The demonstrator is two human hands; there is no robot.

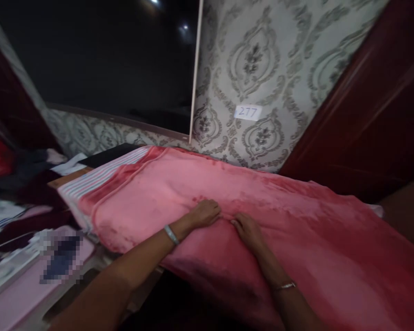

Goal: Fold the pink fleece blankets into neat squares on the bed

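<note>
A pink fleece blanket lies spread over a raised surface and hangs over its near edge. My left hand rests on the middle of the blanket with its fingers curled into the fabric. My right hand lies beside it, a few centimetres to the right, fingers bent and pressed onto the same fold. Each wrist wears a thin bangle. A striped cloth shows under the blanket's left end.
Patterned wallpaper with a small label reading 277 is behind the blanket. A dark panel fills the upper left and dark red wood the right. Piled clothes and pink items lie at the left.
</note>
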